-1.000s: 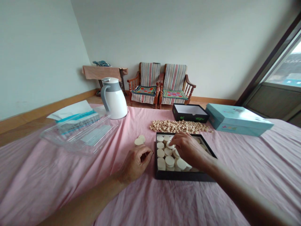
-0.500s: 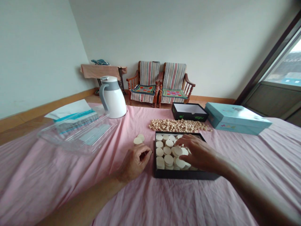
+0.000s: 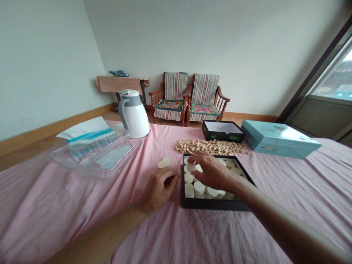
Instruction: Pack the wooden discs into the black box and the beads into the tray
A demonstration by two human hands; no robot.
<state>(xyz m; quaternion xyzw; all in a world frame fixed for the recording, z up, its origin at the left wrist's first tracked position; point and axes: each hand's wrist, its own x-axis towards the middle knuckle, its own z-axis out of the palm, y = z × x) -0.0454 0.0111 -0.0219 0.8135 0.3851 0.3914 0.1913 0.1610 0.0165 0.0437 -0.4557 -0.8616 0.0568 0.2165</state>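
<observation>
**Stiff black tray (image 3: 217, 205), light pale discs (image 3: 199, 187)**

The tray sits on the cloth before the person, nearest the right hand (image 3: 210, 170). It looks like stiff card, probably weighty when this full; two opposite walls would be the place to lift it. The discs stand in it in close stacks. Each is likely very light, thin and perhaps brittle, and a stack could slide apart, so a gentle pinch on the rims should suit. The right hand arches over them, thumb and fingers parted, clenched on nothing that shows. The left hand (image 3: 161, 189) is beside the tray, thumb and fingertip pressed together; whether something thin is between them, I cannot tell. Two loose discs (image 3: 164, 162) lie just beyond it.

Behind rises a plain wall (image 3: 176, 36), with two chairs (image 3: 176, 86) in front. The pink cloth (image 3: 165, 238) is creased, so the tray may not rest quite flat. On it are a blue box (image 3: 277, 137), a black box (image 3: 224, 136), a jug (image 3: 139, 121) and, just behind the tray, a spread of small beige bits (image 3: 209, 147).
</observation>
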